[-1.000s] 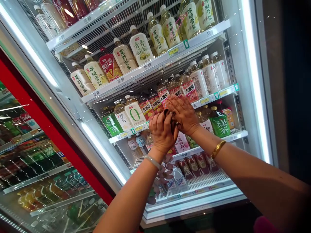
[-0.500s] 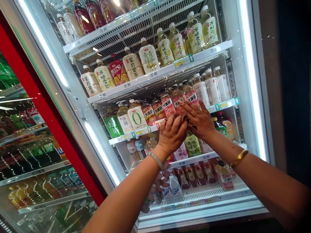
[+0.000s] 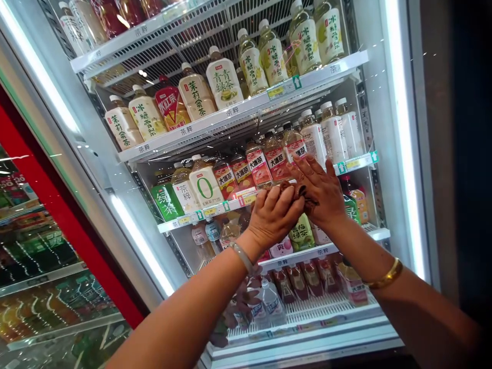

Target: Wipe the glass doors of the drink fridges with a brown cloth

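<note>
My left hand (image 3: 273, 214), with a pale bangle at the wrist, has its fingers curled and pressed together at the middle of a lit drinks cooler's front. Something small and dark (image 3: 303, 193) shows beside its fingertips, too hidden to name. Touching or nearly touching it on the right, my right hand (image 3: 323, 197), with a gold bracelet (image 3: 386, 274), has its fingers stretched out and spread. Both hands are in front of the shelf of red-labelled tea bottles (image 3: 258, 166). Faint reflections suggest glass between the hands and the bottles.
Rows of bottled drinks (image 3: 269, 59) stand on white shelves (image 3: 246, 111), above and below the hands. A bright light strip (image 3: 403, 128) runs down the right side. To the left, a red frame (image 3: 49, 205) borders another section with bottles.
The view has shifted and come slightly closer, so the shelves appear lower-left and larger. Both hands have stayed together, and my right hand appears slightly further right.
</note>
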The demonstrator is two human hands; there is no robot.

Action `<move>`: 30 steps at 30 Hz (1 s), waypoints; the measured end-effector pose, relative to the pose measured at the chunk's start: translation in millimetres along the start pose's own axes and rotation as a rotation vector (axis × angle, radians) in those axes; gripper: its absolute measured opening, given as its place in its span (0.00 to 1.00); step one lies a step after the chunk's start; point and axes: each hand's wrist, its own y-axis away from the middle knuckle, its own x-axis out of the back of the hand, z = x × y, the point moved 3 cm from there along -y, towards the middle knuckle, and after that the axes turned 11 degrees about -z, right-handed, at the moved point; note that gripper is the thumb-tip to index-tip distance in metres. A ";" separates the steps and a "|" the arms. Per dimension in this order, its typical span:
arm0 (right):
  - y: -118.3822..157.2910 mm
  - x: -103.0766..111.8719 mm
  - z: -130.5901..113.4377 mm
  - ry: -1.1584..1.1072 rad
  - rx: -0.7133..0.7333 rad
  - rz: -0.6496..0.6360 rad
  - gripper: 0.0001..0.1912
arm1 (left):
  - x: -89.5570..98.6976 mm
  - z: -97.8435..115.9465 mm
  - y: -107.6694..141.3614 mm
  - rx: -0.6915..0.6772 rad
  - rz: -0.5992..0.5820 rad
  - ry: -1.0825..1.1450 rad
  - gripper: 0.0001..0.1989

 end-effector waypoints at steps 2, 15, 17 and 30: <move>1.9 -1.2 -1.6 0.000 -0.031 -0.009 0.35 | 5.9 -12.7 -6.2 -0.058 -0.003 -0.026 0.13; 18.1 2.9 -1.1 -0.079 -0.109 -0.081 0.35 | 9.5 -1.9 -2.5 -0.135 -0.029 -0.019 0.10; 17.2 2.4 -1.6 -0.066 -0.121 -0.070 0.35 | 12.7 -15.0 -14.8 0.043 0.024 -0.013 0.12; 27.6 -3.9 11.3 -0.005 -0.103 0.068 0.35 | 6.5 2.1 -17.1 0.099 0.043 -0.002 0.13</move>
